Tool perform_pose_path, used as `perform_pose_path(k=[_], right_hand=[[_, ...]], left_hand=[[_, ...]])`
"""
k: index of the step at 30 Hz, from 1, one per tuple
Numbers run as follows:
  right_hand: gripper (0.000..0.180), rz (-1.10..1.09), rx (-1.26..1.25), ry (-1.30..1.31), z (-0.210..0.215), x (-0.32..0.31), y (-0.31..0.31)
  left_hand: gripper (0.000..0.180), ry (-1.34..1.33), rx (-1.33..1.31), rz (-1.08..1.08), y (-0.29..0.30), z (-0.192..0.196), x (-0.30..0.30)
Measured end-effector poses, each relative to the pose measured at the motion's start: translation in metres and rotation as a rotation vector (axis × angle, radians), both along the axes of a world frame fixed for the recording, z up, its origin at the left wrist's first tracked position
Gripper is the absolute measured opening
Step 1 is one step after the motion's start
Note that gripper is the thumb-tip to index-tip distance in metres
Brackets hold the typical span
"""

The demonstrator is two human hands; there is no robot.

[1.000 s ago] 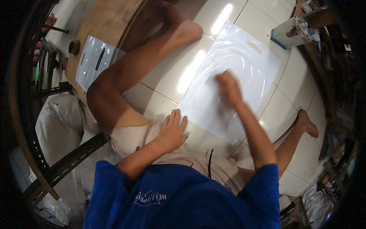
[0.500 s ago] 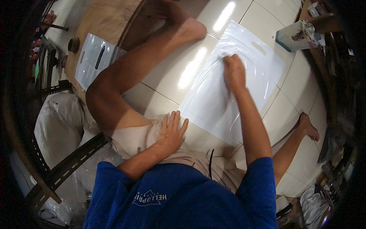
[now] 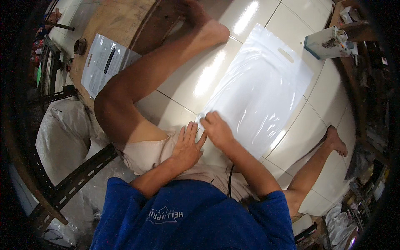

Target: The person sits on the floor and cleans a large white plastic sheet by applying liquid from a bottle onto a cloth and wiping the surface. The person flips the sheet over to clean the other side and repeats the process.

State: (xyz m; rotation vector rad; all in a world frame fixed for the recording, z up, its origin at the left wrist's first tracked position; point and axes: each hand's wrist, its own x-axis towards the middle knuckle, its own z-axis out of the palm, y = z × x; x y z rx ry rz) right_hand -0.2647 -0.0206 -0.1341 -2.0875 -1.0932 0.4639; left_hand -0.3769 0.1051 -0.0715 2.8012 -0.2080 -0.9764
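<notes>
A white glossy plastic bag (image 3: 254, 87) with a cut-out handle slot lies flat on the floor in front of me. My left hand (image 3: 187, 146) rests flat over my thigh, fingers stretched out, their tips at the bag's near left corner. Right beside it, my right hand (image 3: 217, 130) is closed, its fingers bent down at that same corner. A small pale bit (image 3: 201, 117) shows at its fingertips; whether it is a wad or a fold of the bag I cannot make out.
A second printed plastic bag (image 3: 104, 62) lies on a wooden board (image 3: 112, 21) at the left, past my bent knee. A stained white container (image 3: 327, 43) stands at the far right. Metal racking (image 3: 79, 183) and wrapped bundles (image 3: 62, 133) fill the near left.
My right hand has moved from the bag's upper middle down and left to its near left corner, next to my left hand. The left hand has stayed put.
</notes>
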Motion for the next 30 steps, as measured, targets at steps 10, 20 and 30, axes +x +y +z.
perform_pose_path(k=[10,20,30], right_hand=[[0.016,-0.482,-0.055,-0.312,-0.027,0.212,-0.005],[0.023,-0.027,-0.01,-0.103,-0.026,0.079,-0.014],[0.015,-0.501,-0.035,-0.242,-0.014,0.213,0.002]], left_hand=[[0.075,-0.057,0.037,-0.042,0.001,0.004,0.005],[0.074,-0.04,-0.039,0.024,0.001,0.0,0.005],[0.072,-0.061,0.043,-0.096,0.003,0.004,0.014]])
